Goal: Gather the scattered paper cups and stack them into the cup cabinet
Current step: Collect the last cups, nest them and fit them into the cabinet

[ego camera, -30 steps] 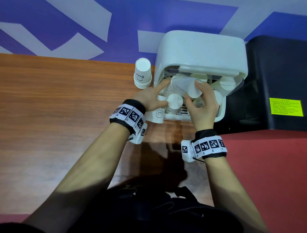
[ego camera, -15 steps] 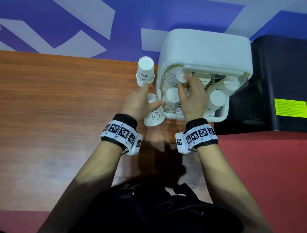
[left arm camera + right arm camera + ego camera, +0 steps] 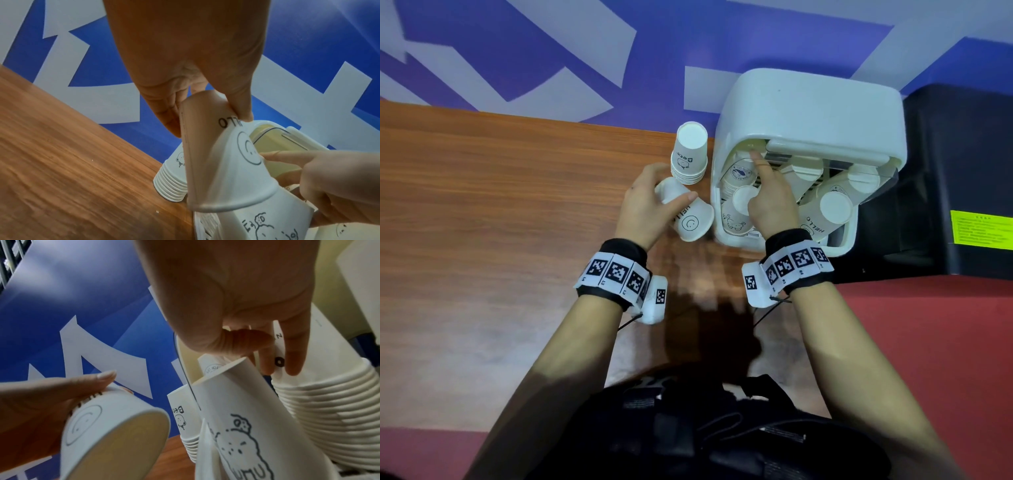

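Note:
My left hand (image 3: 671, 192) grips a white smiley-face cup (image 3: 690, 222), mouth down and tilted, just left of the white cup cabinet (image 3: 808, 109). The left wrist view shows the thumb and fingers (image 3: 170, 120) pinching that cup (image 3: 222, 162) near its base. My right hand (image 3: 763, 181) reaches into the cabinet's open front. Its straight fingers (image 3: 294, 353) lie on a tall leaning cup stack (image 3: 329, 402), beside a bear-print stack (image 3: 236, 426). More upside-down stacks (image 3: 832, 209) fill the cabinet. Another cup stack (image 3: 690, 154) stands on the table next to the cabinet.
The wooden table (image 3: 482, 222) stretches to the left. A black appliance (image 3: 962, 164) with a yellow label (image 3: 981, 233) stands right of the cabinet, and a red surface (image 3: 911, 342) lies in front of it. A blue-and-white wall backs everything.
My left hand has left the cabinet opening, taken the smiley cup that stood beside it and tilted it off the table. My right hand has reached deeper among the stacks.

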Tool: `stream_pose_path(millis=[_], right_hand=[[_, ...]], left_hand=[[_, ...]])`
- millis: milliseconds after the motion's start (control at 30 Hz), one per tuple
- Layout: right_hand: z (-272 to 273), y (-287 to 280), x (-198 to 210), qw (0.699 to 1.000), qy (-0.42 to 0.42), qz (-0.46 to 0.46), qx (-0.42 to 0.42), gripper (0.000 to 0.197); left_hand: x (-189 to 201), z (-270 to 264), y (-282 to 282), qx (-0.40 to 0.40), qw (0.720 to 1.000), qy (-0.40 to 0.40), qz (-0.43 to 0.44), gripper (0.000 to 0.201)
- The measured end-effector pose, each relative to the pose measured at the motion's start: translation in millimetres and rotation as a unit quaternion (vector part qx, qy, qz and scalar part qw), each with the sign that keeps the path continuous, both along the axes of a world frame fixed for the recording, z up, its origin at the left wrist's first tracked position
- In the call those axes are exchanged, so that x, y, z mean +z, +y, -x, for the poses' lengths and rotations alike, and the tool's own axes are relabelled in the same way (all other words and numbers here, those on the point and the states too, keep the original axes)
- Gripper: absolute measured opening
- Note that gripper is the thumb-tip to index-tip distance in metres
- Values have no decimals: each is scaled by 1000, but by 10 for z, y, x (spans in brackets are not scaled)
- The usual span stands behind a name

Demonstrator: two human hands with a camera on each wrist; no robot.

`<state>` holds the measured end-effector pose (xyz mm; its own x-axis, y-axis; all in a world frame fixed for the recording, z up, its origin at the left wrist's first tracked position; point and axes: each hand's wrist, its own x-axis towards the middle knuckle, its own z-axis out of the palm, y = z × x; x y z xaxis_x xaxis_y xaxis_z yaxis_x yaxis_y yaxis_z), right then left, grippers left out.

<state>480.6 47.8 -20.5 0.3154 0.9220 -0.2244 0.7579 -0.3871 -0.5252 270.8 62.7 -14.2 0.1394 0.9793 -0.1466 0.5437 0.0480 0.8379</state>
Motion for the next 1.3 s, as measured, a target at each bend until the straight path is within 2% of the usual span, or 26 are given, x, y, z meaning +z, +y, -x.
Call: stream_pose_path(millis=[100,200,300,367,433,633,767,900,1133,1300], right_hand=[[0,-41,59,1000,21,-7,0,82],[-5,-244,132,994,66,-83,-22,80],[-51,-563,173,980,99,-160,-57,60],[-90,-772,206,972,113,-186,-92,45],[-132,-955,217,961,133,-202,-131,38],[-399,-1307,124,925,163,-231,-255,34],[-630,-1399,90,927,136,-222,-269,37],[-736,-1441,71,918,152,-236,-281,36],[-832,-1546,24,921,152,-251,-255,37],[-891,-1508,4,918,153,-253,-266,39]], left_hand=[[43,23,-19,19,1000,-5,3,62],[99,62,-58,35,999,-20,1,62],[149,72,-124,41,998,-45,-8,62],[183,38,-178,51,997,-59,-21,61],[229,-38,-250,55,995,-71,-38,58],[302,-315,-449,51,992,-88,-74,59],[365,-568,-563,39,989,-130,-63,54],[397,-885,-606,-6,985,-158,-70,61],[419,-1573,-545,-137,980,-66,-126,61],[301,-1847,-447,-242,951,54,-185,60]])
